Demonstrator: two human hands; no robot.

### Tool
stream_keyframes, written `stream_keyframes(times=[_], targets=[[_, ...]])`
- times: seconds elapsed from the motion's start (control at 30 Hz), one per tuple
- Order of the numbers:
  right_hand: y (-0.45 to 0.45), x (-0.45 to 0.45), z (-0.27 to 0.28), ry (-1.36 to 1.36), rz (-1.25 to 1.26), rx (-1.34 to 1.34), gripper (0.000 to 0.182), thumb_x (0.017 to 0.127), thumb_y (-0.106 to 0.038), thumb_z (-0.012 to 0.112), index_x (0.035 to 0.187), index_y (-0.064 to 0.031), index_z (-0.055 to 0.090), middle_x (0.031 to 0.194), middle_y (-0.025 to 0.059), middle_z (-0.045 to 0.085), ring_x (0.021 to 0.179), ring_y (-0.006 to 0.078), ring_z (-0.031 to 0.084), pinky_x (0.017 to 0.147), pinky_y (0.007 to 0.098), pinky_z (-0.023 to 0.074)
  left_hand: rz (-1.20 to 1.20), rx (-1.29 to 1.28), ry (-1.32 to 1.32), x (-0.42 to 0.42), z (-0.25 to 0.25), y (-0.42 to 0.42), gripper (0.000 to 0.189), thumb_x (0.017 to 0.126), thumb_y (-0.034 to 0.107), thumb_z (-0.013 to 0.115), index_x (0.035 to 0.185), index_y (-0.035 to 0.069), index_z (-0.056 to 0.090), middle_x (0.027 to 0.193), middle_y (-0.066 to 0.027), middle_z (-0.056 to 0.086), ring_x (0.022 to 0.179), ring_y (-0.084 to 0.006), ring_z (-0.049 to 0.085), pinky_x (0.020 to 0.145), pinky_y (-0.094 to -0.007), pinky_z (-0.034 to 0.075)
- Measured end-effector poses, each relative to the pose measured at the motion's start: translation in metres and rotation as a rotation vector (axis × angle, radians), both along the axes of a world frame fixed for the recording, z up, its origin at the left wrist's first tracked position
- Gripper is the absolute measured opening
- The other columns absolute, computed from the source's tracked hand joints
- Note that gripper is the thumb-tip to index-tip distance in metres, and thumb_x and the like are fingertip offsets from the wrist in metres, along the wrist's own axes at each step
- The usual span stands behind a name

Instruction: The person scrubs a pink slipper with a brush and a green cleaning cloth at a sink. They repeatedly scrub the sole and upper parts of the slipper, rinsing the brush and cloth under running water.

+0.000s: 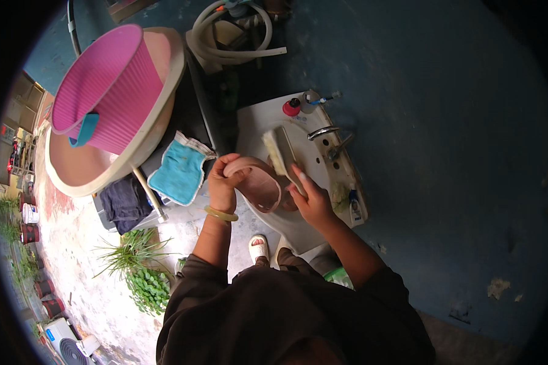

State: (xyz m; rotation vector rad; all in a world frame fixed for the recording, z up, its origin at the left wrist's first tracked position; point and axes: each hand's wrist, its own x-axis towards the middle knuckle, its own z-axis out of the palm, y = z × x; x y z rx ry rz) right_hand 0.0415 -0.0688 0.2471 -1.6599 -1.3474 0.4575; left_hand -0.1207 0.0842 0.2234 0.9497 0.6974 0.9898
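Observation:
My left hand (225, 179) grips a pink rubber clog (261, 188) by its rounded end, over the near left rim of a white ceramic washbasin (251, 114). In my right hand (311, 199) is a scrubbing brush (281, 150) with a pale handle, its light bristles facing left. Brush and shoe are close together; whether they touch is unclear. Behind them, partly hidden, another pinkish thing lies in the basin. A chrome tap (323, 132) stands at the basin's right side.
Around the basin rim are a red bottle (292, 107), a toothbrush (323, 100) and a white tube (355, 207). To the left, a turquoise cloth (180, 169), dark cloth (124, 201) and pink basket (114, 91) in a large tub (162, 105). Potted plants (148, 283) stand below.

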Motion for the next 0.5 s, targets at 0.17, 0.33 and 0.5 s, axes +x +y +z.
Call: stream_keyframes(times=[0.17,0.33,0.5], targets=[[-0.048,0.015,-0.024,-0.191,0.045,0.051,0.047,0.086,0.0,0.059,0.131,-0.0039,0.048,0.12,0.0175,0.06,0.094,0.029,0.066,0.075,0.0329,0.0517,-0.061,-0.191,-0.246,0.005,0.0,0.016,0.026,0.073,-0.003,0.071,0.095,0.004,0.06,0.09,-0.0055,0.066,0.081,-0.0168,0.062,0.08,-0.0285,0.05],[-0.048,0.015,-0.02,-0.198,0.081,0.028,0.044,0.084,0.002,0.058,0.127,-0.0012,0.05,0.112,0.0208,0.062,0.087,0.0362,0.064,0.069,0.0356,0.0524,-0.196,-0.177,-0.266,0.028,-0.001,0.005,0.022,0.074,-0.005,0.07,0.089,0.005,0.059,0.084,-0.0029,0.064,0.076,-0.0129,0.06,0.074,-0.0254,0.049],[-0.019,0.023,0.006,-0.34,0.027,0.115,0.046,0.084,0.0,0.057,0.129,-0.0054,0.052,0.086,0.0151,0.061,0.065,0.0326,0.061,0.055,0.0372,0.049,-0.281,-0.101,-0.162,0.049,0.001,-0.009,0.02,0.076,-0.004,0.07,0.089,0.006,0.058,0.08,0.0015,0.06,0.072,-0.0083,0.056,0.066,-0.0209,0.047]])
